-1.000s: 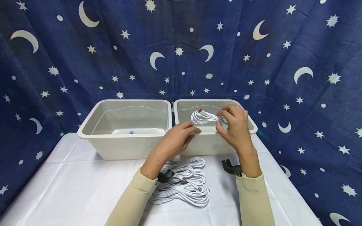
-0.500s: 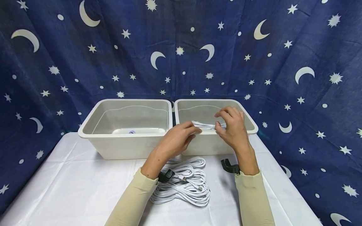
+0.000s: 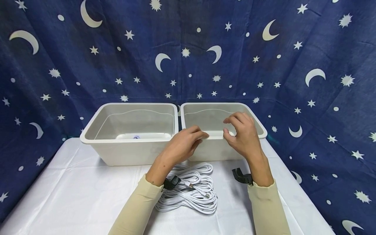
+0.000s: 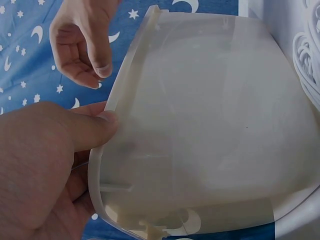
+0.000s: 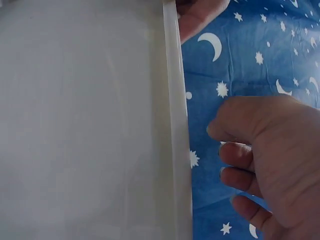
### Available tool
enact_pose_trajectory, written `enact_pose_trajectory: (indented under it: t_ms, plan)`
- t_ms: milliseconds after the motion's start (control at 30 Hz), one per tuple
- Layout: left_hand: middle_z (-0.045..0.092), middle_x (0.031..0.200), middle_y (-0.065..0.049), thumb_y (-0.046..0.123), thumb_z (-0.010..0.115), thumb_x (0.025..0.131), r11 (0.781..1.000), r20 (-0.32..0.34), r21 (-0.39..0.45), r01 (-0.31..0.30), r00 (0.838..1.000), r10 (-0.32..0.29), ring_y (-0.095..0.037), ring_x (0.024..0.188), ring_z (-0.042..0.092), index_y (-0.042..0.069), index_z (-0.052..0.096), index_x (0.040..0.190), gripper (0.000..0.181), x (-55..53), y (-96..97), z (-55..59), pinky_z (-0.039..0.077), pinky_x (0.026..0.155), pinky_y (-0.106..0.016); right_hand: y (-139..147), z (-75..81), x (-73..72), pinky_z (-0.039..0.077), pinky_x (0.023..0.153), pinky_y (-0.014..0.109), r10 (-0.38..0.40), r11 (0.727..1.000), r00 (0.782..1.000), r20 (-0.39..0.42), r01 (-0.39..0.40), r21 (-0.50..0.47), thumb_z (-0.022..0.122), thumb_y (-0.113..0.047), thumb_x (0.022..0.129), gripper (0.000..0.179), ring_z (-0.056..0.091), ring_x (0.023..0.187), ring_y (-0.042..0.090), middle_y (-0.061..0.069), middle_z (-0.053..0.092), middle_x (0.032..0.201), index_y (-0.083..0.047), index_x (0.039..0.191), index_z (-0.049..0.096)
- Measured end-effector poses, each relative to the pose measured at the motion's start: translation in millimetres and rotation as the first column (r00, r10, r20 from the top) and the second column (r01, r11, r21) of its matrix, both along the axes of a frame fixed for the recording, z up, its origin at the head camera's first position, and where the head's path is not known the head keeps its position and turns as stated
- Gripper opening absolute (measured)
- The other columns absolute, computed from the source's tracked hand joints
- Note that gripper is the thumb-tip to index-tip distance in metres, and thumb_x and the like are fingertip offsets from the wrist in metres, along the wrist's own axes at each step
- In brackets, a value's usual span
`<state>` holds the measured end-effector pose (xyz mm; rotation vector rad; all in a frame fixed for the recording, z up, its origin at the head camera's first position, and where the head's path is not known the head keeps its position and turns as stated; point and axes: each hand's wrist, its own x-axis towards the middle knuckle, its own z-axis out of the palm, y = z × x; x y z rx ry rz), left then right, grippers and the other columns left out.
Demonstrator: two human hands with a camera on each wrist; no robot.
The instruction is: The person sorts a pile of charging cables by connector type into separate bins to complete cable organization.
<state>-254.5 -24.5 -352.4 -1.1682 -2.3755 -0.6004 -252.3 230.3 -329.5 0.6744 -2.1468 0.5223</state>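
My left hand (image 3: 182, 143) grips the front rim of the right-hand white bin (image 3: 217, 151). In the left wrist view its thumb lies on the outer side of the bin wall (image 4: 210, 115), with fingers behind the rim. Above the same rim, farther right, is my right hand (image 3: 242, 132), its fingers loosely bent and a gap between thumb and forefinger. Nothing is in that hand (image 5: 280, 150) in the right wrist view. The front wall hides part of the bin's floor, and no cable shows inside. A pile of coiled white cables (image 3: 191, 189) lies on the table below my left forearm.
A second white bin (image 3: 129, 153) stands close on the left, with a small purplish-blue mark or object (image 3: 136, 137) at its floor. A white cloth covers the table (image 3: 73, 195). Behind the bins hangs a dark blue curtain (image 3: 141, 39) with moons and stars.
My right hand lowered a coiled white cable with an orange-tipped connector into the right bin and let it go; it has dropped out of sight. My left hand stayed on the rim.
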Motion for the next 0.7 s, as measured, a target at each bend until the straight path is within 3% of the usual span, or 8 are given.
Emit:
enact_pose_trajectory:
  t_ms: [300, 700]
  plan:
    - [0.068, 0.111, 0.003, 0.006, 0.069, 0.103, 1.000, -0.003, -0.001, -0.012, 1.000, 0.012, -0.015, 0.092, 0.067, 0.018, 0.076, 0.126, 0.027, 0.2, -0.1, 0.7, 0.056, 0.081, -0.032, -8, 0.1, 10.9, 0.042, 0.077, 0.047, 0.083, 0.996, 0.995, -0.053, -0.082, 0.027, 0.076, -0.006, 0.080, 0.015, 0.062, 0.092, 0.031, 0.008, 0.069, 0.095, -0.005, 0.096, 0.075]
    - [0.068, 0.111, 0.002, 0.007, 0.069, 0.103, 1.000, -0.008, -0.013, -0.018, 1.000, 0.018, -0.015, 0.092, 0.067, 0.018, 0.076, 0.126, 0.027, 0.8, -0.1, 0.9, 0.056, 0.079, -0.031, -26, 2.7, 35.8, 0.046, 0.085, 0.048, 0.209, 0.977, 0.976, -0.059, -0.206, 0.054, 0.074, -0.008, 0.085, 0.012, 0.063, 0.093, 0.030, 0.008, 0.069, 0.099, -0.006, 0.097, 0.075]
